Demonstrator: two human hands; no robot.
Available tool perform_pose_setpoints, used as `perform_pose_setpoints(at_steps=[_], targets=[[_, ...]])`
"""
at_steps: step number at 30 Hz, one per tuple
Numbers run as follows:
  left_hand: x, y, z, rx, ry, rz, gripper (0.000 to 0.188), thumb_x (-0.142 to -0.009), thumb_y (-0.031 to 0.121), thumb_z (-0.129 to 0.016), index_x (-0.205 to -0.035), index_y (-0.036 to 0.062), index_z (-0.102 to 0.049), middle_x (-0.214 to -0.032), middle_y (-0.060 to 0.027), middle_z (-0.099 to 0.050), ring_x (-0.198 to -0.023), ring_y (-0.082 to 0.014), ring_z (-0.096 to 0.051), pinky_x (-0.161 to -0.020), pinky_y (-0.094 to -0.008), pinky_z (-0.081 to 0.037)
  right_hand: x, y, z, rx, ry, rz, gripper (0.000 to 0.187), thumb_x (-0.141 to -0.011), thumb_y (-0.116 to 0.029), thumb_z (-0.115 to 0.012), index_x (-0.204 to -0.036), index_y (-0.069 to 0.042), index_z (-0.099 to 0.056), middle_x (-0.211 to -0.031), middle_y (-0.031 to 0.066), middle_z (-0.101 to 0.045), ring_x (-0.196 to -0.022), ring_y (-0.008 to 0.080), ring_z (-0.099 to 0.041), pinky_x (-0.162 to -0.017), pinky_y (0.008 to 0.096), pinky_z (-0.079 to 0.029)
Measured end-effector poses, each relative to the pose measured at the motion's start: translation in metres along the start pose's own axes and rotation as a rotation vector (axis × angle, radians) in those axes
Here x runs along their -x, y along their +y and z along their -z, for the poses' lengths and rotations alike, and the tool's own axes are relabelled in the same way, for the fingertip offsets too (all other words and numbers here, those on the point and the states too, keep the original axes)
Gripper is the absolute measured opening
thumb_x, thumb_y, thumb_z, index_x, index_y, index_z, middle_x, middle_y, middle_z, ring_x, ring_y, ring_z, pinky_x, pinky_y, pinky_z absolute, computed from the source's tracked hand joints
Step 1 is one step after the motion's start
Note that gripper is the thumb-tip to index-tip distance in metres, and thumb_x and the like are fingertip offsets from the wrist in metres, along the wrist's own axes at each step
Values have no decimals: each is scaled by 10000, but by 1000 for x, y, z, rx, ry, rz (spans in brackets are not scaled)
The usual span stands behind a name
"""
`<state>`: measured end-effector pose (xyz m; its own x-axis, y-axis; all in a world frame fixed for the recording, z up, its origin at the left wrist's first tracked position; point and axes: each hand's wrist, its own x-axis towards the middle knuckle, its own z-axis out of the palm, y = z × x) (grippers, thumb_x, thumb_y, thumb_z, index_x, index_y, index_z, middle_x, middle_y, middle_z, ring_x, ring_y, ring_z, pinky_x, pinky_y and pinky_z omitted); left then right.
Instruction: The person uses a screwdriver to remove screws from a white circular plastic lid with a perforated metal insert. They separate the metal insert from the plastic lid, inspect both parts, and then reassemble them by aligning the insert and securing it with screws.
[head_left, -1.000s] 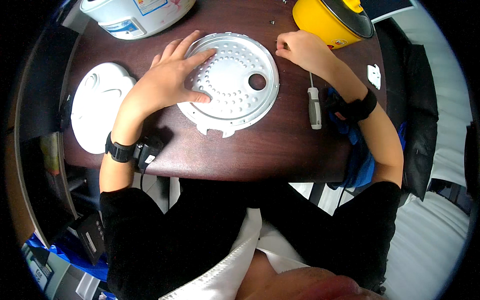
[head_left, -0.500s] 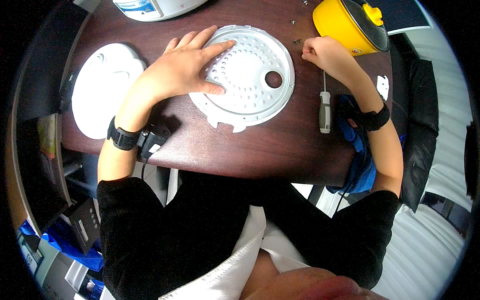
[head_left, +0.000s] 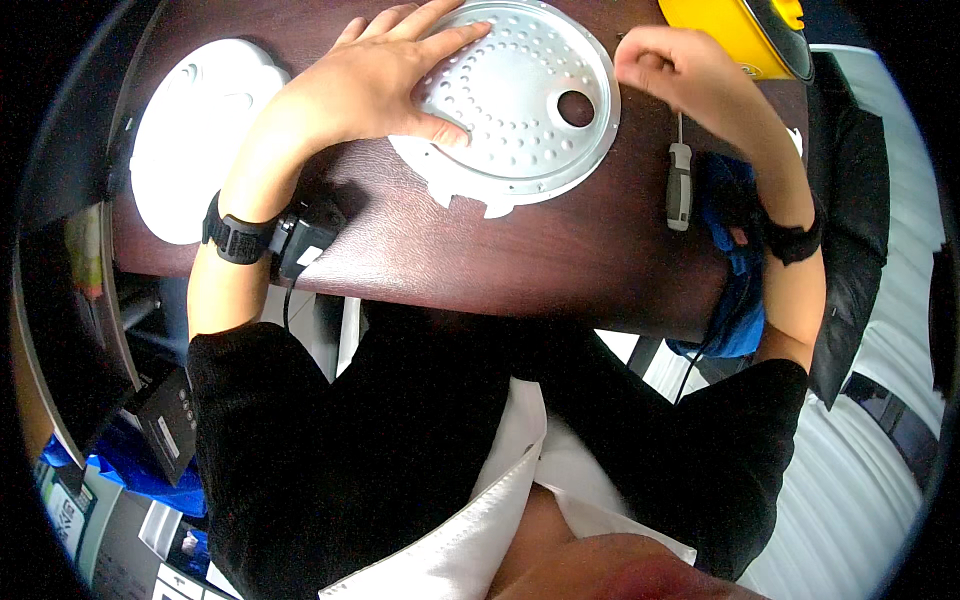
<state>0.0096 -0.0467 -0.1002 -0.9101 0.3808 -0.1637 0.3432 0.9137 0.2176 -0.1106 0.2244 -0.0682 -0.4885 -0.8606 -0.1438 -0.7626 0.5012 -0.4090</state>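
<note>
My left hand (head_left: 375, 85) lies with fingers spread on a round white-rimmed disc (head_left: 520, 95), pressing its left side against the table. The disc has a dimpled silvery face, a round hole on the right and tabs on its near edge. At the disc's right edge is my right hand (head_left: 675, 75), its fingers curled in and thumb bent. Whatever those fingers may hold is hidden. Below that hand a grey-and-white screwdriver (head_left: 679, 185) lies on the table, its shaft pointing away from me.
A white oval cover (head_left: 195, 150) lies at the left. At the back right stands a yellow pot (head_left: 715, 35) with a dark lid. A small black box with a cable (head_left: 310, 235) is by my left wrist. Blue cloth (head_left: 735, 320) hangs at the table's right edge.
The whole view has shifted, so the table sits higher in it. My right hand has come closer to the disc's right edge. My left hand stays spread on the disc.
</note>
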Motion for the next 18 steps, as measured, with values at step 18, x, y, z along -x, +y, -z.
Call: perform_pose_setpoints(at_steps=[18], targets=[[10,16,13,50,-98,42,1217,-582,577,-766,-1464,46,-117,-1497,-286,1,-1383,-448,-58,-1123,-539,-107,21,-46,-58,-461,-269,37,88,-853,-75,-609,-844,-5,-557,-679,46,-557,-606,92,-502,-571,250,-416]])
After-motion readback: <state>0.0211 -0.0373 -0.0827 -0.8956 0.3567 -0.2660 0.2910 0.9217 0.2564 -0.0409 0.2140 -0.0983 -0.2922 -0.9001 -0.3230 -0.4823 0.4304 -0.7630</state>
